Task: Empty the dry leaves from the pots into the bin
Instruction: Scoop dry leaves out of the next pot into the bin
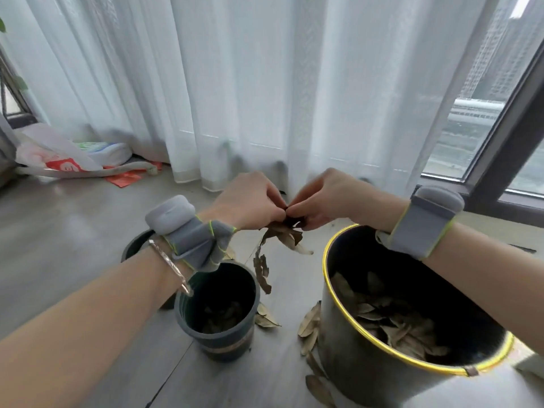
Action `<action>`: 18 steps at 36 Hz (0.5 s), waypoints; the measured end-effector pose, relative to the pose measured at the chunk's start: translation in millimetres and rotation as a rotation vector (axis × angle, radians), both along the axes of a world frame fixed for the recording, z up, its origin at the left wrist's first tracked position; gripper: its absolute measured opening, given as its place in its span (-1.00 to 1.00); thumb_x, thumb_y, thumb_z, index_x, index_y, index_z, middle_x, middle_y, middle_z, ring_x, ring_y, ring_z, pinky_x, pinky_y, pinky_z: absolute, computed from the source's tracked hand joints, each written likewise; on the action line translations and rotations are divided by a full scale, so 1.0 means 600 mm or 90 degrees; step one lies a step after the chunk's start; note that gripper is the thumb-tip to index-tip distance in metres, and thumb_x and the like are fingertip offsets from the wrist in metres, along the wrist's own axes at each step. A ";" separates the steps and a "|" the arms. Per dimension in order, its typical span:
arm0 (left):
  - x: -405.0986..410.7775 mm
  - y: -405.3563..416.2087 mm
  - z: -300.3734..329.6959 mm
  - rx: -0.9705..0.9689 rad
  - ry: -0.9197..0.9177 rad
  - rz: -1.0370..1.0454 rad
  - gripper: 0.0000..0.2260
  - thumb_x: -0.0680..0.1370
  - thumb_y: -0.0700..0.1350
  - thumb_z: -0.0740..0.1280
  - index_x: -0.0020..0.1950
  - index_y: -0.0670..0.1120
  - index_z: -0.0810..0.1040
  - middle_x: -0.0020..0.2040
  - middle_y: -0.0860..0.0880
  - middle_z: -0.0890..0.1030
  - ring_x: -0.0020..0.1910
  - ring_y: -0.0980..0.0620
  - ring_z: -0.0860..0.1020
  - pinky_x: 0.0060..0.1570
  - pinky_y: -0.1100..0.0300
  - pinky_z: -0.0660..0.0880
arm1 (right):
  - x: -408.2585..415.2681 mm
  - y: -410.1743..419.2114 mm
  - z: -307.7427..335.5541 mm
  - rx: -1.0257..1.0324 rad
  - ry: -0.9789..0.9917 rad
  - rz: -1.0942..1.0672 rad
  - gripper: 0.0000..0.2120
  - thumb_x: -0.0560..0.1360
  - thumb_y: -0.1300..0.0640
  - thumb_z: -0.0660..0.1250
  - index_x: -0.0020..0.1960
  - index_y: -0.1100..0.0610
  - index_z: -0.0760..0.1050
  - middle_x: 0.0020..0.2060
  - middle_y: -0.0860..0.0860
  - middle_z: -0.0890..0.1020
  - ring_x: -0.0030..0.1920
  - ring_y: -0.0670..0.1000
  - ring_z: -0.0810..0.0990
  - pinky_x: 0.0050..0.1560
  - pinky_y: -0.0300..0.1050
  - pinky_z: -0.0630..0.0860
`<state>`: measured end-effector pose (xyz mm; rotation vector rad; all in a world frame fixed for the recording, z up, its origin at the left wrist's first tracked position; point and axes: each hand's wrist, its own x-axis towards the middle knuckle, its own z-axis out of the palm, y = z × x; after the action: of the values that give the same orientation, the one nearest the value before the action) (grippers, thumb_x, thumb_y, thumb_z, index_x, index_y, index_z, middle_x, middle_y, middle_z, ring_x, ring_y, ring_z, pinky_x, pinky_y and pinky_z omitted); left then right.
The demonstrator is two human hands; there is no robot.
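My left hand [250, 200] and my right hand [325, 198] meet in the air above the floor, and both grip one bunch of dry brown leaves [282, 235] that dangles below them. A dark plastic pot [217, 334] stands on the floor under my left wrist, with a few dry leaves at its bottom. A second dark pot [134, 245] is mostly hidden behind my left forearm. The black bin with a yellow rim [341, 334] stands at the right, under my right forearm, and holds many dry leaves.
Several dry leaves [309, 322] lie on the grey wood floor between the pot and the bin. White sheer curtains [235, 83] hang close behind my hands. Plastic bags and red paper [67, 160] lie at the far left. A dark window frame [500, 160] runs along the right.
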<state>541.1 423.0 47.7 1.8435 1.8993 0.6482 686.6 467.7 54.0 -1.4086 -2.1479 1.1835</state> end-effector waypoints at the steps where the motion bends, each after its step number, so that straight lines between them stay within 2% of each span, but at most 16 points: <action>1: 0.015 0.003 0.006 0.013 -0.010 -0.016 -0.86 0.42 -0.15 0.41 -0.08 -0.01 0.72 -0.21 0.00 0.71 -0.29 0.12 0.61 -0.48 0.50 0.42 | 0.018 -0.002 0.010 0.012 -0.005 -0.013 -0.89 0.40 0.24 0.43 -0.10 0.22 0.68 -0.11 0.26 0.69 -0.07 0.14 0.69 0.10 0.02 0.60; 3: 0.045 0.012 0.013 0.037 -0.025 -0.039 -0.87 0.42 -0.15 0.41 -0.09 -0.03 0.72 -0.21 -0.02 0.71 -0.36 0.18 0.54 -0.54 0.53 0.35 | 0.051 -0.004 0.023 0.054 -0.035 -0.030 -0.90 0.38 0.21 0.44 -0.12 0.16 0.69 -0.12 0.22 0.70 -0.10 0.10 0.67 0.13 0.03 0.59; 6: 0.094 0.023 0.013 0.045 -0.027 -0.073 -0.87 0.43 -0.14 0.40 -0.07 -0.03 0.72 -0.19 -0.01 0.71 -0.29 0.18 0.53 -0.48 0.53 0.37 | 0.102 -0.006 0.030 0.076 -0.065 -0.067 -0.91 0.38 0.19 0.45 -0.12 0.13 0.69 -0.10 0.20 0.69 -0.13 0.10 0.66 0.16 0.05 0.56; 8: 0.129 0.032 0.005 0.036 -0.027 -0.101 -0.86 0.42 -0.15 0.40 -0.07 -0.03 0.72 -0.18 -0.01 0.71 -0.23 0.11 0.60 -0.35 0.43 0.47 | 0.138 -0.006 0.023 0.055 -0.066 -0.098 -0.91 0.38 0.19 0.45 -0.13 0.16 0.69 -0.11 0.24 0.69 -0.13 0.11 0.68 0.15 0.09 0.56; 10: 0.154 0.036 -0.008 0.018 -0.020 -0.121 -0.84 0.41 -0.17 0.40 -0.06 -0.04 0.72 -0.15 -0.02 0.71 -0.12 0.07 0.64 -0.15 0.28 0.57 | 0.161 -0.006 0.007 0.019 -0.065 -0.118 -0.90 0.37 0.19 0.46 -0.12 0.17 0.69 -0.11 0.25 0.69 -0.03 0.18 0.68 0.15 0.09 0.57; 12: 0.182 0.040 -0.027 -0.001 -0.003 -0.146 -0.84 0.41 -0.17 0.39 -0.06 -0.03 0.71 -0.13 -0.02 0.70 -0.07 0.05 0.64 -0.04 0.22 0.58 | 0.188 -0.007 -0.016 -0.021 -0.071 -0.136 -0.89 0.37 0.20 0.48 -0.10 0.17 0.68 -0.13 0.22 0.70 -0.07 0.14 0.68 0.15 0.00 0.57; 14: 0.205 0.044 -0.052 -0.032 0.020 -0.169 -0.83 0.41 -0.17 0.39 -0.05 -0.02 0.70 -0.11 -0.02 0.69 -0.05 0.03 0.64 -0.03 0.21 0.57 | 0.210 -0.008 -0.043 -0.046 -0.105 -0.127 -0.87 0.37 0.19 0.49 -0.07 0.15 0.67 -0.21 0.14 0.67 -0.16 0.02 0.62 0.07 -0.15 0.57; 16: 0.225 0.047 -0.079 -0.071 0.045 -0.193 -0.82 0.42 -0.18 0.38 -0.02 -0.02 0.70 -0.08 -0.02 0.69 -0.04 0.02 0.63 0.02 0.17 0.58 | 0.228 -0.012 -0.070 -0.103 -0.109 -0.131 -0.84 0.40 0.19 0.47 -0.02 0.15 0.66 -0.23 0.08 0.64 -0.19 -0.01 0.62 0.01 -0.17 0.59; 18: 0.241 0.051 -0.106 -0.106 0.071 -0.211 -0.81 0.43 -0.18 0.37 -0.01 -0.02 0.69 -0.05 -0.02 0.69 -0.01 0.03 0.63 0.04 0.15 0.58 | 0.242 -0.014 -0.098 -0.182 -0.082 -0.149 -0.82 0.43 0.23 0.44 0.03 0.20 0.64 -0.20 0.12 0.64 -0.22 -0.01 0.63 -0.08 -0.23 0.62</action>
<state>685.7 453.6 -16.1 2.0544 1.6009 0.2755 831.8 459.5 -4.7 -1.8453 -1.8810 1.3807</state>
